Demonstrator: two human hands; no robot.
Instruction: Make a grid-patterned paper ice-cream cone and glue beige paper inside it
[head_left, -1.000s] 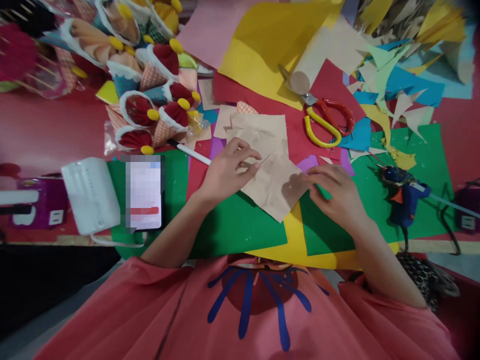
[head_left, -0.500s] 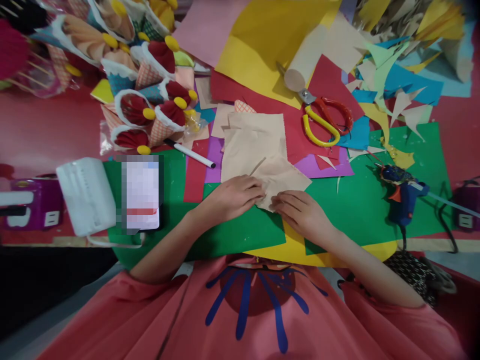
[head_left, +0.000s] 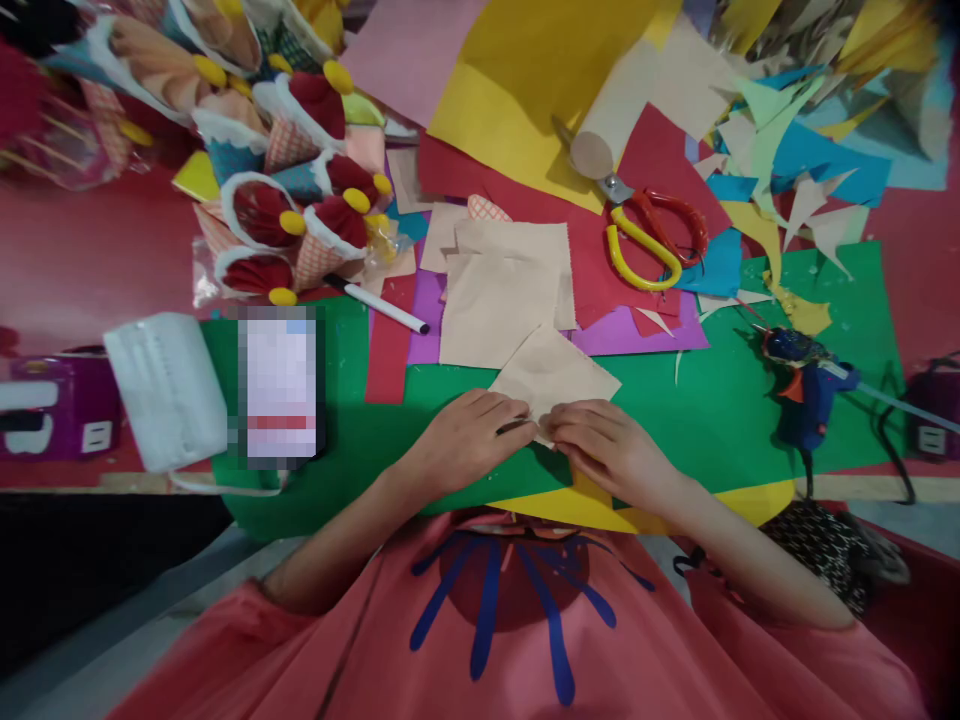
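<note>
A beige fabric square (head_left: 559, 372) lies turned cornerwise on the green sheet (head_left: 360, 440), its near corner between my two hands. My left hand (head_left: 480, 435) pinches that corner from the left, thumb and fingers pressed together. From the right, my right hand (head_left: 611, 440) pinches the same corner, its fingertips almost touching the left ones. Just beyond lie more beige fabric squares (head_left: 499, 305), stacked and overlapping. The corner's very tip is partly hidden by my fingers.
Scissors (head_left: 645, 245) with red and yellow handles lie beyond the right hand, near a glue gun (head_left: 814, 390). A white marker (head_left: 386, 305), a phone (head_left: 281, 385) and a white box-like device (head_left: 166, 390) are on the left. Small fabric cones (head_left: 330, 240) crowd the back left.
Both hands came together toward me and took hold of the near corner of the beige square. The square slid nearer, off the stack behind it.
</note>
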